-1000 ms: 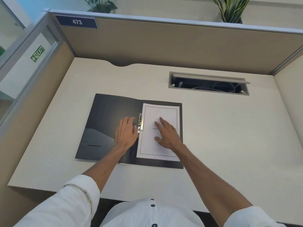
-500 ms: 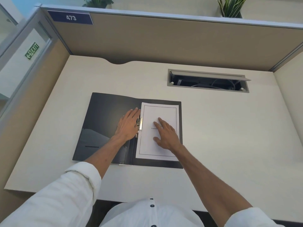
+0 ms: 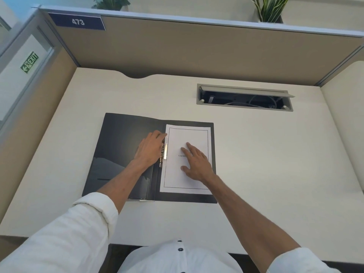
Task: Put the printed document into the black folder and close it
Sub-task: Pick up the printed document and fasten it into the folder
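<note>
The black folder [image 3: 120,146] lies open and flat on the desk. A white printed document [image 3: 189,138] with a thin border rests on its right half, its left edge under the metal clip [image 3: 165,151] at the spine. My left hand [image 3: 148,149] lies flat on the left flap beside the spine, fingertips touching the clip and the page's upper left edge. My right hand [image 3: 196,163] presses flat on the middle of the page, fingers spread, covering part of the printed title.
The cream desk [image 3: 266,164] is boxed in by beige partition walls [image 3: 197,52] at the back and both sides. An open cable tray [image 3: 244,98] is sunk into the desk at the back right. Plants stand behind the partition.
My left hand slid up along the spine toward the page's top left corner. My right hand stayed pressed on the page. The folder and document kept their place.
</note>
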Available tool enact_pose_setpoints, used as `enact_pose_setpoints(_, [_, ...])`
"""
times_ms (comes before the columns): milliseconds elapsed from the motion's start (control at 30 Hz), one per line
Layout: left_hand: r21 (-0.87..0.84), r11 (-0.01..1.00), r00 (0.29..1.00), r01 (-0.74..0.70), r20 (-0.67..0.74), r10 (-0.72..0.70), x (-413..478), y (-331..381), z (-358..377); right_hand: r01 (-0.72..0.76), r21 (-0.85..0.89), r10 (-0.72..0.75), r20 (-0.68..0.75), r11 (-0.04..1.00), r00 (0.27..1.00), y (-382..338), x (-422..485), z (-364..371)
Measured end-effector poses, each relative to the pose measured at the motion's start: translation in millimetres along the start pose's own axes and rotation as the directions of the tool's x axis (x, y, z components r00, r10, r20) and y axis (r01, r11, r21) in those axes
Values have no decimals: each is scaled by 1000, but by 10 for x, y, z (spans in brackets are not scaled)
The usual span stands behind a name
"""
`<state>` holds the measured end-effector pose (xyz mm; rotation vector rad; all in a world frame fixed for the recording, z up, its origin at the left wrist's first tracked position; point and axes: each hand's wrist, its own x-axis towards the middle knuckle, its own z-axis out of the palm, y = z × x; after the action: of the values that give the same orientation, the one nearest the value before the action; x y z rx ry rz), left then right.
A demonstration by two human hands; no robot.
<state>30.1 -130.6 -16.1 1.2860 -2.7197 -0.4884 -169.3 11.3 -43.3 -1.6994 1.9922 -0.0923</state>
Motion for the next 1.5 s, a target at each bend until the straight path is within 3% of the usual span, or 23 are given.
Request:
enact_pose_setpoints(133, [-102,995,997,23,-77,-31,-114,48,-87,3,8,-2,-12,1000,1000,-14,-3,13])
enact_pose_setpoints(633, [-287,957,996,41,-68,-63,-707,-15,35,4,12,-4,-16,1000,1000,13,-15,77])
enact_pose_setpoints(800, [-423,884,978,198,28,-206,-610,-113,218,-3,18,3,-10,1000,1000,9,-19,79])
enact_pose_setpoints(900, [-359,880,948,311,187,-258,-567,-200,325,-6,31,6,-8,1000,1000,5,-23,100])
enact_pose_setpoints(1067, [-157,936,921,316,289,-262,-466,-195,400,-5,33,5,-11,999,1000,6,-11,128])
enact_pose_setpoints(1500, [-26,965,925,263,290,-244,-480,-247,543,4,34,-3,-19,999,1000,32,-1,178])
